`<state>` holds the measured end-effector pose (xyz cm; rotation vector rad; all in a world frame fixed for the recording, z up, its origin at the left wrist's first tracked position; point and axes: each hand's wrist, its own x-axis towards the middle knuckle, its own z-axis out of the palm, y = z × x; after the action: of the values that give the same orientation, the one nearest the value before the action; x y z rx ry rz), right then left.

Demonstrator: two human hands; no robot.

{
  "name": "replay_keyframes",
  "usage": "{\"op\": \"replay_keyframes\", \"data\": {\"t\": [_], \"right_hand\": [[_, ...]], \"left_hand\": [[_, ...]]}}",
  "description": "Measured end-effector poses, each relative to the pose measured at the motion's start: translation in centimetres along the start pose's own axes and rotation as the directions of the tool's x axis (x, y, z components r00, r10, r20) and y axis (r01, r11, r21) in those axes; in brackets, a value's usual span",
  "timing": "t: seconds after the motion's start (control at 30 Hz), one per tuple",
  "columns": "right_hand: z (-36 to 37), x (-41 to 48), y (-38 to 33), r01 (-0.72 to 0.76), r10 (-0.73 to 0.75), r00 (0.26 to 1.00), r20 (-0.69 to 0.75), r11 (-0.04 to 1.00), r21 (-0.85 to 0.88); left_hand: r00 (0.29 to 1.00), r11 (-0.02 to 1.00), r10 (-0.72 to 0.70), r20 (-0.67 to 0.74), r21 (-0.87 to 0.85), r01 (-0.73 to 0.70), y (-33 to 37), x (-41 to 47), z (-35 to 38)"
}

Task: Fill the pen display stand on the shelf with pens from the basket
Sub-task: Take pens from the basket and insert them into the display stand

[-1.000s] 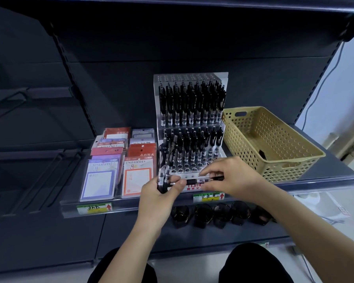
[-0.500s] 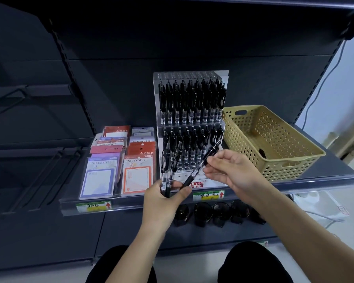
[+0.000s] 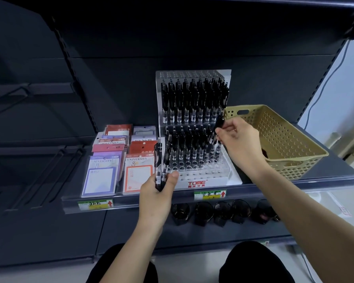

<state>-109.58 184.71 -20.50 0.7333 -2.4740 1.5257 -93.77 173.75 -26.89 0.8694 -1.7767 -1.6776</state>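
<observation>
Pen display stand, clear acrylic, holds black pens.

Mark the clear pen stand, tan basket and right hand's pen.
Clear acrylic pen display stand (image 3: 202,175): head view, empty front holes.
Tan perforated plastic basket (image 3: 278,135): head view, perforated inner wall.
Black pen (image 3: 220,121) pinched by right hand (image 3: 240,140): head view, top end.

Packets of sticky notes in red, purple and orange-framed covers, several printed UNIVERSITY, lie in overlapping rows behind a clear rail. One yellow-green price label with a red arrow sits on that rail, and a second label sits further right. Below them stands a row of dark round containers, and black metal arms slope at the left.
</observation>
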Motion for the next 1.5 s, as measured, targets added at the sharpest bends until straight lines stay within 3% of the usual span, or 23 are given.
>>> {"op": "replay_keyframes", "data": {"t": [0.17, 0.47, 0.67, 0.83, 1.0, 1.27, 1.37, 1.5], "right_hand": [[1.2, 0.3, 0.6, 0.037, -0.032, 0.999, 0.043, 0.992, -0.125], [2.6, 0.6, 2.9, -0.051, 0.085, 0.986, 0.141, 0.973, -0.225], [2.7, 0.7, 3.1, -0.087, 0.121, 0.983, 0.136, 0.969, -0.231], [1.1, -1.3, 1.6, -0.083, 0.088, 0.995, 0.05, 0.992, -0.098], [0.6, -4.4, -0.6, -0.14, 0.087, 0.913, 0.398, 0.984, 0.106], [0.4, -5.0, -0.4, -0.273, 0.176, 0.885, 0.43, 0.946, 0.174], [-1.0, -3.8, 0.0, -0.252, 0.186, 0.923, 0.337, 0.954, 0.161], [-2.8, -1.6, 0.7, -0.145, 0.141, 0.989, 0.043, 0.981, 0.129]], "left_hand": [[1.0, 1.0, 0.006, -0.014, 0.012, -0.006, -0.1, 0.4, -0.6], [0.999, 0.999, -0.032, 0.003, 0.004, 0.032, -0.2, 0.4, -0.3], [0.994, 0.987, -0.07, 0.087, -0.135, 0.082, 0.1, 0.1, 0.2], [0.987, 0.99, -0.035, 0.158, -0.127, 0.055, 0.1, -0.2, 0.7], [0.972, 0.996, 0.012, 0.234, -0.087, 0.008, 0.1, -0.6, 1.8], [0.957, 0.998, 0.024, 0.288, -0.054, -0.008, -0.7, -1.0, 2.5], [0.971, 1.0, 0.003, 0.24, -0.015, 0.0, -1.4, -0.5, 2.2], [0.988, 0.999, -0.006, 0.154, -0.044, 0.013, -1.6, -0.3, 1.5]]}}
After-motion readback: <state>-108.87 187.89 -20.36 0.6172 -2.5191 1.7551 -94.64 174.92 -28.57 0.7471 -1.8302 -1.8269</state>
